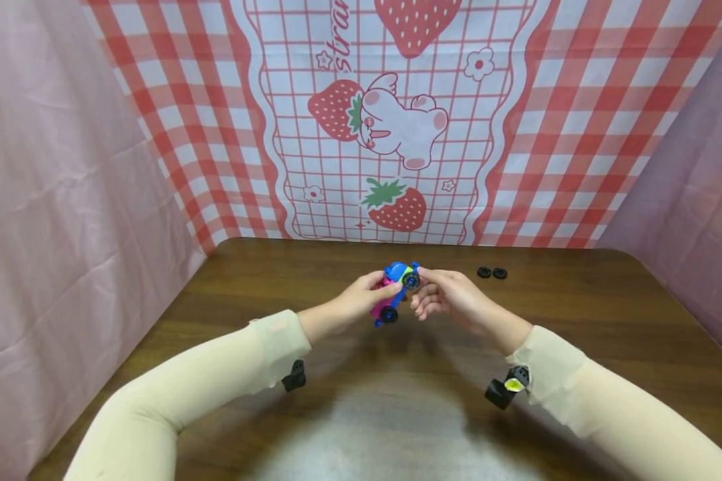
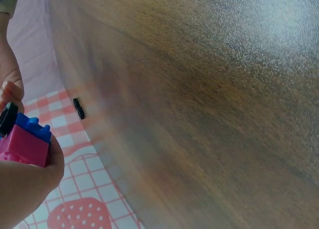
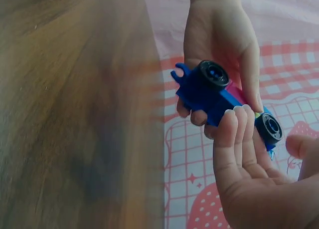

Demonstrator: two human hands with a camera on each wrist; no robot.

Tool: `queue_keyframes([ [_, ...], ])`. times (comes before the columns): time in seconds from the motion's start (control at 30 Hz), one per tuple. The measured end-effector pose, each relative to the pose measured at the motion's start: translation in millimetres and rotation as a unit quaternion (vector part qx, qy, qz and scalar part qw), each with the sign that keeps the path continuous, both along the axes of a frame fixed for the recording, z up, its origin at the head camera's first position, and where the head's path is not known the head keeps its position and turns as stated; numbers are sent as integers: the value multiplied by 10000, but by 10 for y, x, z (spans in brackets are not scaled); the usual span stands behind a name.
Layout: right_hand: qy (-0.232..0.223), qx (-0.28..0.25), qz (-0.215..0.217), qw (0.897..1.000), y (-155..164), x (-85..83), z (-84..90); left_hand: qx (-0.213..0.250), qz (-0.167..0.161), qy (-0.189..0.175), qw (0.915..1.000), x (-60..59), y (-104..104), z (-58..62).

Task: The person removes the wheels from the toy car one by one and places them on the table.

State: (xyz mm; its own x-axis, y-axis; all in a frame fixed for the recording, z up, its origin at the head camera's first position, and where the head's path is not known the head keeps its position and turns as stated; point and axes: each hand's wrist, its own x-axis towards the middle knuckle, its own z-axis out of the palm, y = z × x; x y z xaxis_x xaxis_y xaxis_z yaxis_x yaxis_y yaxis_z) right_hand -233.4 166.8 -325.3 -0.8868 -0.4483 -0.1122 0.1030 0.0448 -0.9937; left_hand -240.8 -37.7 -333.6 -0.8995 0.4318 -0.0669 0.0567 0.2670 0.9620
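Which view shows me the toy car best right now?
The right wrist view: there the toy car appears large, with two black wheels clear, though fingers hide part. The head view shows it small, in the left hand; the left wrist view shows only a pink-and-blue portion and one wheel at the frame's left edge.

The person wears long sleeves of a pale cream colour; the left sleeve (image 1: 210, 384) and the right sleeve (image 1: 632, 407) look alike, plain and rather smooth. The left cuff (image 1: 283, 336) and the right cuff (image 1: 550, 357) are slightly wrinkled. At the left cuff there is a small black wrist camera (image 1: 294, 376). The right black wrist camera (image 1: 499, 394) has a boxy shape and, beside it, a bright yellow spot (image 1: 514, 385) with whitish edge.
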Motion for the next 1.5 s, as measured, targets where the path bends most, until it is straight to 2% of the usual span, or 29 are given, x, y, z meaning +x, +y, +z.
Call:
queue_keyframes([
  [0.2,971,506,237,9937,15,-4,-15,121,44,27,9999,-2,-5,0],
  [0.3,1473,763,306,9857,4,4,-19,-52,48,167,9998,-2,1,2],
  [0.4,1760,916,316,9796,-12,19,-23,-181,60,240,9995,3,7,2],
  [0.57,1887,1021,228,9764,-25,36,-18,-205,60,248,9995,6,6,-6],
  [0.7,1968,1112,154,9740,-30,39,-8,-231,40,398,9989,1,11,-12],
  [0.9,1867,1256,30,9744,-37,28,-21,-220,7,367,9991,2,5,-11],
  [1.17,1767,1496,-359,9722,-40,31,-21,-356,-28,342,9988,-19,53,-46],
  [1.23,1788,1576,-388,9704,-40,35,-21,-371,-12,249,9990,-18,60,-50],
  [1.5,2109,1936,-565,9565,-41,51,16,-481,-46,333,9983,-13,62,-7],
])
